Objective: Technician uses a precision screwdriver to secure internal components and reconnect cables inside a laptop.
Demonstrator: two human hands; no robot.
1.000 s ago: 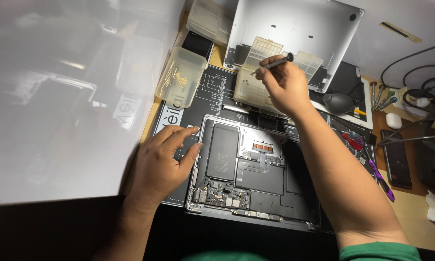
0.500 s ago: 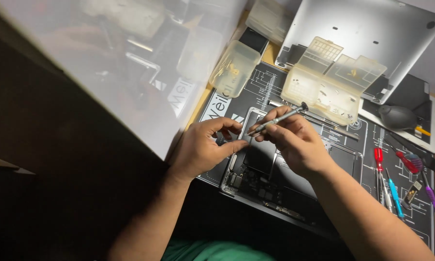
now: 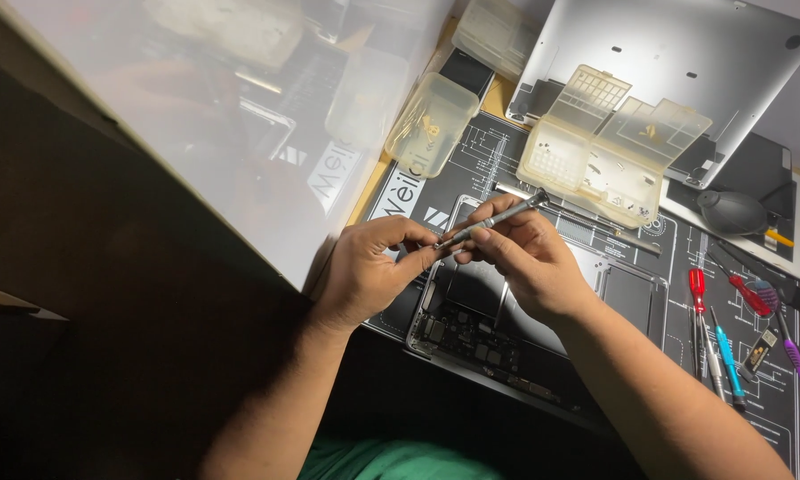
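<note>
Both hands now off the parts box (image 3: 613,151): right hand (image 3: 529,258) grips screwdriver (image 3: 493,218) over the opened laptop (image 3: 506,329), left hand (image 3: 369,271) pinches its tip.

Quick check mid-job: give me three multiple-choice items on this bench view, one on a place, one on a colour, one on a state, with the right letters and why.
1. Where do both hands meet?
A. over the opened laptop
B. over the grey lid
C. beside the air blower

2. What colour is the handle lying farthest right on the mat?
A. red
B. purple
C. yellow

3. How is the slim grey screwdriver held?
A. lying loose on the mat
B. in the right hand, left fingers at its tip
C. in the left hand alone

Answers:
1 A: left hand and right hand hover above the opened laptop.
2 B: the purple-handled tool lies rightmost.
3 B: the screwdriver is pinched at both ends.
</note>
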